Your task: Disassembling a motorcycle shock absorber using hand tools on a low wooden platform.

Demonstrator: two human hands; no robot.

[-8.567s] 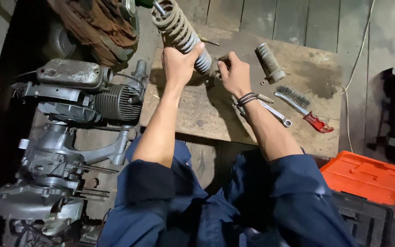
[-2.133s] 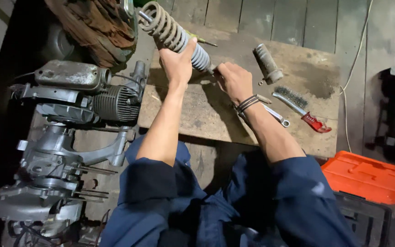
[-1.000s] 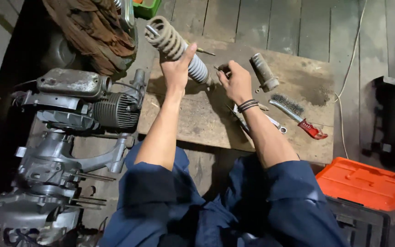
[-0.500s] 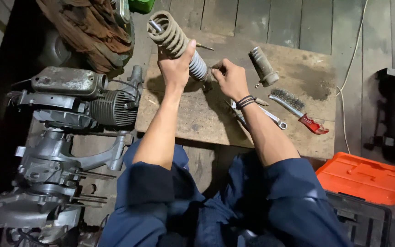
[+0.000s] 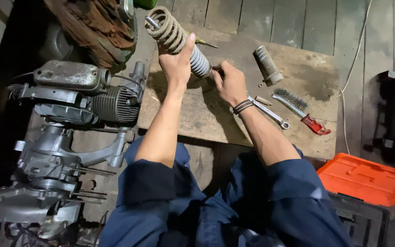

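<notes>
Gripping the coil-spring shock absorber (image 5: 179, 39) tilted over the tabletop's (image 5: 197, 119) far-left corner, the left hand (image 5: 175, 64) clenches the spring; the right hand (image 5: 229, 82) pinches its lower end. A slip could release the spring toward the wrench (image 5: 270, 113).

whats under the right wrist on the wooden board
A combination wrench lies under the right hand, ring end sticking out toward the wire brush. Its other end is covered by the wrist.
</notes>
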